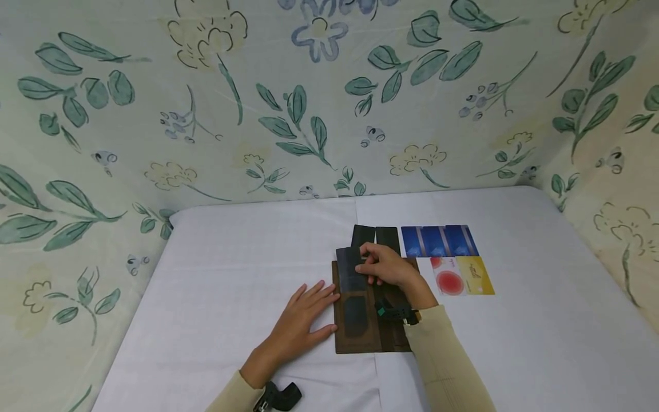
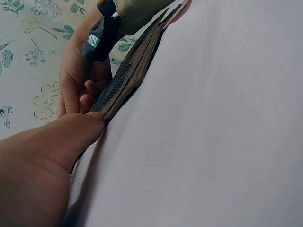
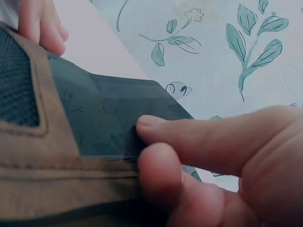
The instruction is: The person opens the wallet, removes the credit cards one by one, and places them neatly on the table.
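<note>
A brown wallet (image 1: pixel 374 342) lies spread flat on the white-covered table, with a dark mesh window (image 1: pixel 355 316) in its left half. Reaching up from that half is a dark, glossy card (image 1: pixel 352 274), its lower end hidden in or behind the leather. My right hand (image 1: pixel 386 266) pinches this card by its right edge; in the right wrist view the thumb and a fingertip meet at the card (image 3: pixel 109 113). With fingers spread, my left hand (image 1: pixel 304 320) rests against the wallet's left edge. The left wrist view shows its thumb on the wallet's rim (image 2: pixel 137 78).
Two dark rectangular pieces (image 1: pixel 388 236) lie just beyond the wallet. To the right are several blue cards (image 1: pixel 435 241) in an overlapping row, a white card with a red circle (image 1: pixel 447 277) and a yellow card (image 1: pixel 476 274). A floral cloth (image 1: pixel 309 137) hangs behind the table.
</note>
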Demonstrator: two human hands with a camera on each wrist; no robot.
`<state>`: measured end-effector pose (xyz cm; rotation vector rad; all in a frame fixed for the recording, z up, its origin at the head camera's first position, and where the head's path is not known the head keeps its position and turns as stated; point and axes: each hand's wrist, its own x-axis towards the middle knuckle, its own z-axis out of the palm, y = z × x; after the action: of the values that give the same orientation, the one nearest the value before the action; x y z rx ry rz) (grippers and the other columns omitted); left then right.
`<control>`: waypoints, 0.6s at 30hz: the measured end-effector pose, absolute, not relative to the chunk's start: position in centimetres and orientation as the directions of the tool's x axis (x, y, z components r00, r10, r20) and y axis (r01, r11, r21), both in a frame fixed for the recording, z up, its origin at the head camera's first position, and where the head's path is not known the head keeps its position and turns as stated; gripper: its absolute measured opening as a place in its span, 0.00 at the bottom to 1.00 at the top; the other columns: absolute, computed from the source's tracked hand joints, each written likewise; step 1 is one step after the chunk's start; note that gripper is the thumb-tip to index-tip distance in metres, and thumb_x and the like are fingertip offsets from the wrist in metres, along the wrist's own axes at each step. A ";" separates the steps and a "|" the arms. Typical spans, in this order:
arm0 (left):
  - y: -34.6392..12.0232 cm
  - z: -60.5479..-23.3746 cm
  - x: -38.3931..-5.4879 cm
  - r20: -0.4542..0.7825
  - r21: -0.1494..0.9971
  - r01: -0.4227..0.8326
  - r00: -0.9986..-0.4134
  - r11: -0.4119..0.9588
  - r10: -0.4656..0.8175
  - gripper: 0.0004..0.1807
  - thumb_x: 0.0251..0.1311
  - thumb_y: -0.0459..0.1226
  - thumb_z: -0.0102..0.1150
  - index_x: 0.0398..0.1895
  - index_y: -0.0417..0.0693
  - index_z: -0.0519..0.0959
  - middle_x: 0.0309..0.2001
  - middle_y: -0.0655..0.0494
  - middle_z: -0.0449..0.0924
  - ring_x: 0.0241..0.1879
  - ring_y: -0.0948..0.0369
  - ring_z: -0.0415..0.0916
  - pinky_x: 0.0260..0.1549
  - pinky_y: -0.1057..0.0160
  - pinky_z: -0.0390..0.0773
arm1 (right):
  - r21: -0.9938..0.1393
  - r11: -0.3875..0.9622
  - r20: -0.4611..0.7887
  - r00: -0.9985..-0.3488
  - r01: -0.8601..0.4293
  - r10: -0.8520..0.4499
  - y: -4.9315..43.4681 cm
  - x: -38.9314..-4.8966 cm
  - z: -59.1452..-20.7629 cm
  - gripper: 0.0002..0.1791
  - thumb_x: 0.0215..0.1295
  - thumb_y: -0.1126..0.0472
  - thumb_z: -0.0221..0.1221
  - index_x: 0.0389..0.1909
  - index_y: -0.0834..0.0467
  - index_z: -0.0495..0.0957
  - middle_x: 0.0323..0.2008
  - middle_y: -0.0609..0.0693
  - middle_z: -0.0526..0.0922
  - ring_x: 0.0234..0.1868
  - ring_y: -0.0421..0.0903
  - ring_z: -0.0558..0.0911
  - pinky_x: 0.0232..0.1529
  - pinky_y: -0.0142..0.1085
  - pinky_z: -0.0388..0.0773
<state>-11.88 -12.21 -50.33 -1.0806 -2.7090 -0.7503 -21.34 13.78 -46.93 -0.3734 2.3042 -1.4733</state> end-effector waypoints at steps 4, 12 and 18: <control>-12.2 -50.3 -11.8 0.291 0.399 0.673 -0.737 0.622 0.610 0.33 0.61 0.52 0.60 0.67 0.51 0.69 0.70 0.56 0.64 0.71 0.53 0.55 0.67 0.42 0.51 | -0.912 0.410 -0.173 -0.894 -0.013 -0.414 13.8 -21.4 -46.9 0.18 0.62 0.63 0.64 0.49 0.64 0.71 0.24 0.55 0.78 0.18 0.45 0.78 0.17 0.35 0.74; -12.3 -50.5 -11.8 0.306 0.399 0.675 -0.736 0.620 0.604 0.32 0.61 0.52 0.61 0.67 0.51 0.70 0.70 0.56 0.64 0.71 0.53 0.56 0.67 0.42 0.52 | -0.914 0.406 -0.171 -0.885 -0.022 -0.432 13.9 -21.5 -47.3 0.18 0.61 0.64 0.64 0.50 0.64 0.72 0.23 0.54 0.79 0.18 0.45 0.78 0.17 0.35 0.75; -12.3 -50.5 -11.8 0.308 0.416 0.672 -0.738 0.613 0.601 0.33 0.61 0.52 0.62 0.67 0.51 0.70 0.70 0.56 0.64 0.71 0.54 0.56 0.67 0.42 0.52 | -0.916 0.400 -0.160 -0.891 -0.026 -0.425 13.9 -21.4 -47.2 0.19 0.62 0.64 0.63 0.51 0.64 0.71 0.23 0.54 0.79 0.18 0.45 0.78 0.17 0.35 0.75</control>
<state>-11.78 -12.27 -50.46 -1.0706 -2.6958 -0.7811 -21.41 13.85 -47.17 -0.3885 2.2933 -1.4917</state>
